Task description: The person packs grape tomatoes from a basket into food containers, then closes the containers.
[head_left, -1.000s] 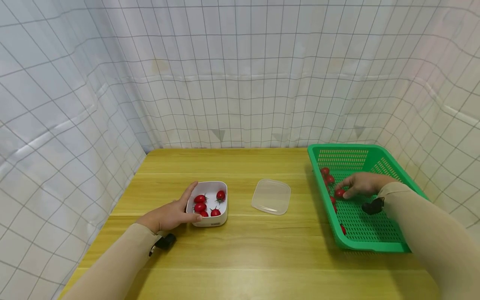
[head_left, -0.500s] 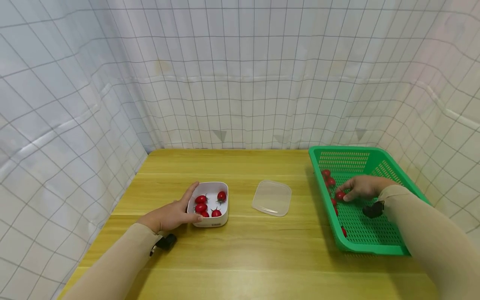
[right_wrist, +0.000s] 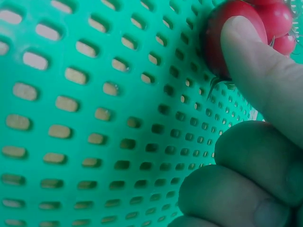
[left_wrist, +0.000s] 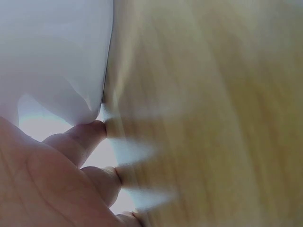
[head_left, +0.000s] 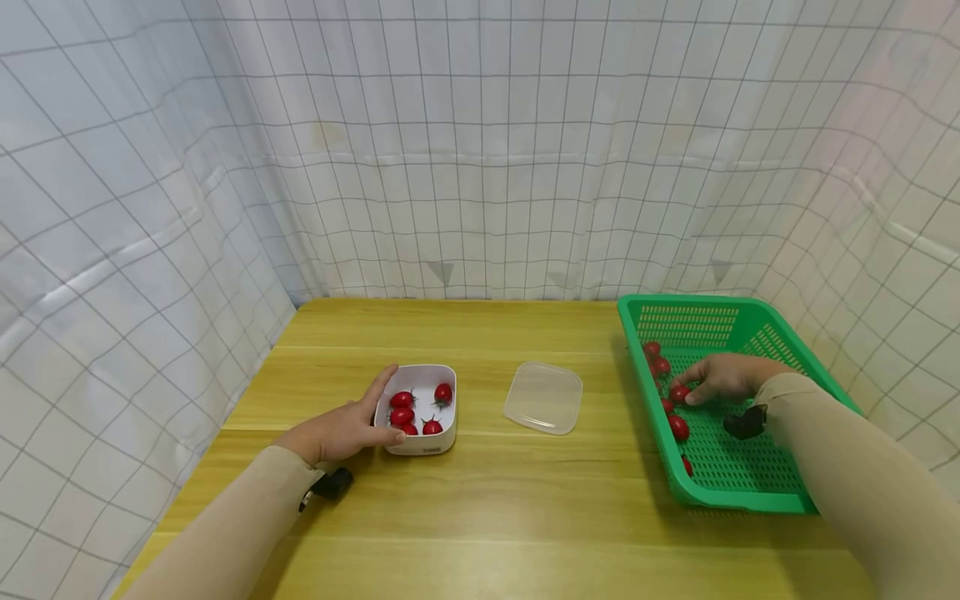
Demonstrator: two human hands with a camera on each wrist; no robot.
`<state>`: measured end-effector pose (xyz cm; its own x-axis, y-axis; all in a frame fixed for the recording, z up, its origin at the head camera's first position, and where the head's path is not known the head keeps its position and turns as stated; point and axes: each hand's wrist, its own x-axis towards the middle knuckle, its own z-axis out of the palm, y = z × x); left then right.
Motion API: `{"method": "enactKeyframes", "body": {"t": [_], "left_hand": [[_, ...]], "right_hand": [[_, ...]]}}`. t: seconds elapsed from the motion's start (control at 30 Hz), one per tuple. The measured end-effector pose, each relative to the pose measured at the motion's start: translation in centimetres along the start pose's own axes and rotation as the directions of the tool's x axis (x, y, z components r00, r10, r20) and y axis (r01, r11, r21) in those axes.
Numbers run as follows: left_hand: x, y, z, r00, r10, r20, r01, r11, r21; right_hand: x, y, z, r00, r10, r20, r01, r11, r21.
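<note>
In the head view my left hand (head_left: 341, 429) holds the left side of a small white square container (head_left: 427, 446), thumb over the near rim and a finger along the back. In the left wrist view, fingers touch the container wall (left_wrist: 57, 52) low down, near the tabletop. Several red cherry tomatoes (head_left: 402, 415) with green stems lie inside. At the right, my right hand (head_left: 726, 377) reaches into a green perforated basket (head_left: 738, 498) and pinches a cherry tomato (head_left: 679, 394). The right wrist view shows the thumb on this tomato (right_wrist: 215, 40); its far side is hidden.
More cherry tomatoes (head_left: 678, 428) lie along the basket's left wall. Between the container and the basket, a translucent square lid (head_left: 543, 398) lies flat on the wooden table (head_left: 480, 517). White grid-patterned curtains (head_left: 480, 167) stand behind and at both sides.
One tomato near the basket's left wall has rolled a little inward and shows more fully. Both hands stay almost where they were; the head view has shifted slightly.
</note>
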<state>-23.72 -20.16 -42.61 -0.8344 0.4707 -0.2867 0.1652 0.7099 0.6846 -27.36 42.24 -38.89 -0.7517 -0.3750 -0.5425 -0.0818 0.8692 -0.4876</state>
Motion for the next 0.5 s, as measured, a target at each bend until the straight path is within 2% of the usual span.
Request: {"method": "enactKeyframes", "body": {"t": [0.5], "left_hand": [[-0.11,0.06,0.04,1.000,0.000,-0.002,0.000,1.000,0.004]], "right_hand": [[0.19,0.26,0.15,1.000,0.011,0.006,-0.011,0.999,0.048]]}}
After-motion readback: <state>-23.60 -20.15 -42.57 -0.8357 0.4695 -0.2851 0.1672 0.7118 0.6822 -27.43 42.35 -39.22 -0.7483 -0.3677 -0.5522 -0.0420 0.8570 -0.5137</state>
